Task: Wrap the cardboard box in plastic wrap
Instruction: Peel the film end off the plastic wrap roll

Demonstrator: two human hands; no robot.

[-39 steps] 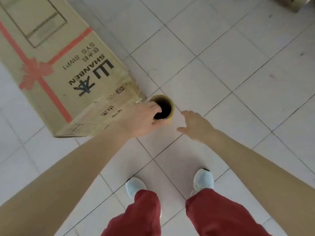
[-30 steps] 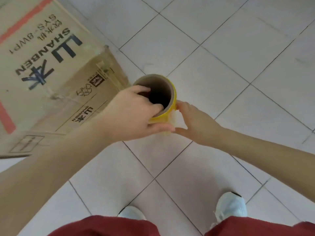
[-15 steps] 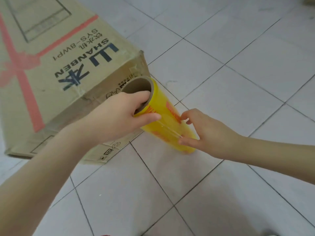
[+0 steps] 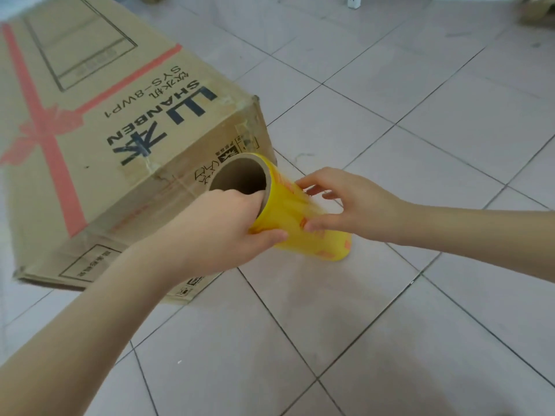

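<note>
Left hand (image 4: 222, 232) grips the near end of the roll of plastic wrap (image 4: 300, 235): its fingers go inside the open tube and its thumb presses on the yellow outside. Right hand (image 4: 345, 202) is at the side of the same roll, with the thumb laid against the yellow surface and the other fingers spread over the top. I cannot tell if it pinches a loose edge of film or only touches the roll.

The roll is a cylinder, held tilted, with the open end up toward the camera and the far end low, near the floor (image 4: 390, 325). Its outside is glossy yellow with orange printed marks, too blurred to read. Its inside is a brown cardboard core (image 4: 237, 175), matt and thick-walled.

The cardboard box (image 4: 120, 115) lies flat on the floor, at the left of the roll and just behind it. Whether they touch is hidden by the left hand. The box is long, brown and a little worn at the corner. On the top face, upside down from this view, it reads "SHANBEN" and "SYS-8WP1" in dark letters, next to large Chinese characters. A printed red ribbon (image 4: 45, 130) with a bow crosses the same face. The short end face carries small symbols and framed labels, too small to read.

The floor is of pale square tiles, smooth, with thin dark joints.
</note>
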